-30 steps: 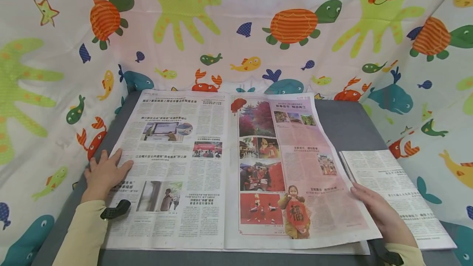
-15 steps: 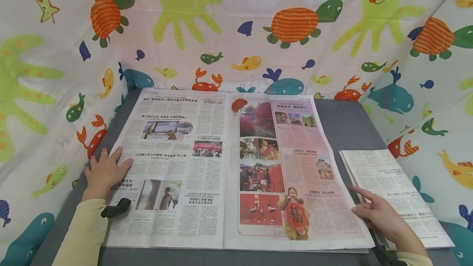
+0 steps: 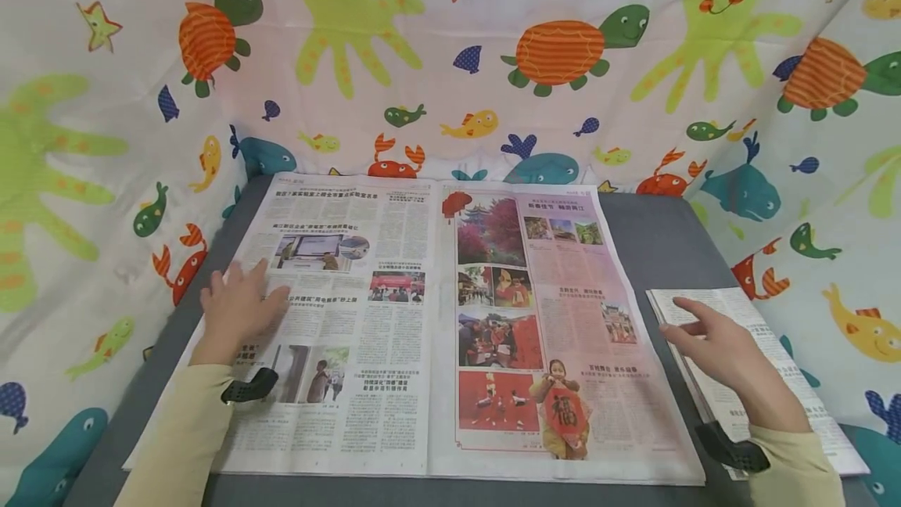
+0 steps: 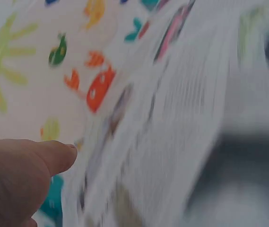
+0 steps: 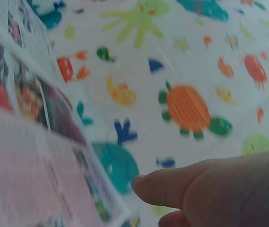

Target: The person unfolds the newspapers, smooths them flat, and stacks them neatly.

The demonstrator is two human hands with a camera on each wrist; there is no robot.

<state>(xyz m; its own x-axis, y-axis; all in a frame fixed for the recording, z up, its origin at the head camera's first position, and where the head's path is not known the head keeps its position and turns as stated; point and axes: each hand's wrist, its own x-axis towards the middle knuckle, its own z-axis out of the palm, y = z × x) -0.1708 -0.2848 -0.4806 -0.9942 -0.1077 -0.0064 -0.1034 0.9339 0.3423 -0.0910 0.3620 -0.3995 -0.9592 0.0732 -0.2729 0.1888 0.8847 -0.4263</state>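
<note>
An open newspaper (image 3: 394, 335) lies spread out, with text and photos on its left page and pink and red pictures on its right page. Over the left part of that page is my left hand (image 3: 239, 315), fingers spread; whether it touches the paper I cannot tell. My right hand (image 3: 728, 354) hovers off the right page's edge, above a folded newspaper stack (image 3: 795, 413). Its index finger points forward, the thumb is apart from it, and nothing is held. In the right wrist view the thumb (image 5: 162, 189) shows beside the pink page (image 5: 25, 165).
Underneath is a dark grey table (image 3: 633, 241). A white curtain (image 3: 422, 22) printed with sea animals encloses the back and both sides. Black straps with small devices sit on the left wrist (image 3: 249, 386) and the right wrist (image 3: 732, 448).
My right hand has let go of the right page's edge and moved forward; that page now lies flatter. My left hand has shifted right and forward, and a sheet corner now shows at the lower left.
</note>
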